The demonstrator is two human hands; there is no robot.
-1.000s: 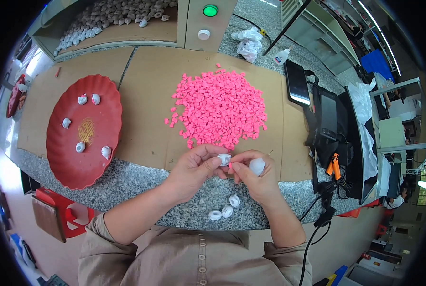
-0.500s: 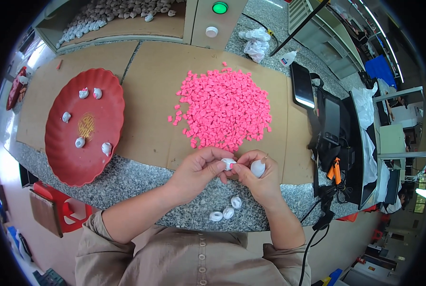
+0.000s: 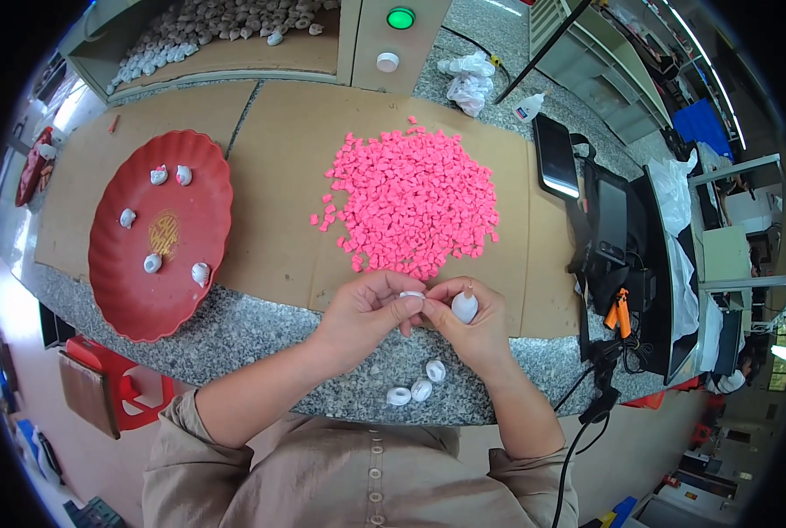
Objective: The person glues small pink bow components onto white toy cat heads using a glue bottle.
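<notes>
My left hand [image 3: 358,319] pinches a small white figure piece [image 3: 411,295] between thumb and fingers, just below the pile of pink bits [image 3: 415,198]. My right hand [image 3: 481,339] reaches the same piece with its thumb and fingertip. Tucked within that hand is a small white squeeze bottle [image 3: 464,308], its thin tip pointing up and away. Fingers cover much of the white piece, and no pink shows on it. Below my hands, three round white pieces [image 3: 421,390] with openings lie on the granite tabletop [image 3: 340,387].
A red scalloped plate [image 3: 116,282] at left bears several white figure pieces, some with pink bits. Behind stands a metal cabinet [image 3: 349,53] filled with more pieces. A phone [image 3: 556,157], a white dropper bottle [image 3: 528,107] and black cables [image 3: 578,440] lie at right.
The pink bit on the held white piece no longer shows between my fingertips. The squeeze bottle has tilted more upright and shifted slightly left. The plate's pieces look the same.
</notes>
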